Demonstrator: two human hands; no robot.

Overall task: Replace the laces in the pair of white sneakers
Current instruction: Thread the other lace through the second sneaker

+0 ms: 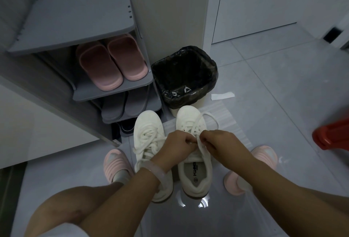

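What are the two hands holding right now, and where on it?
Both the left hand and the right hand pinch the white lace of the right-side sneaker, each grip over the eyelets, near the tongue.

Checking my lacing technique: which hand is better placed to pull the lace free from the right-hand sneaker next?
Probably the right hand: it pinches the lace over the right-hand sneaker, with the loose loop on its side. The left hand reaches across.

Your left hand (178, 145) and right hand (217, 140) meet knuckle to knuckle, fingers curled, each pinching the lace (199, 143); both forearms reach forward, converging.
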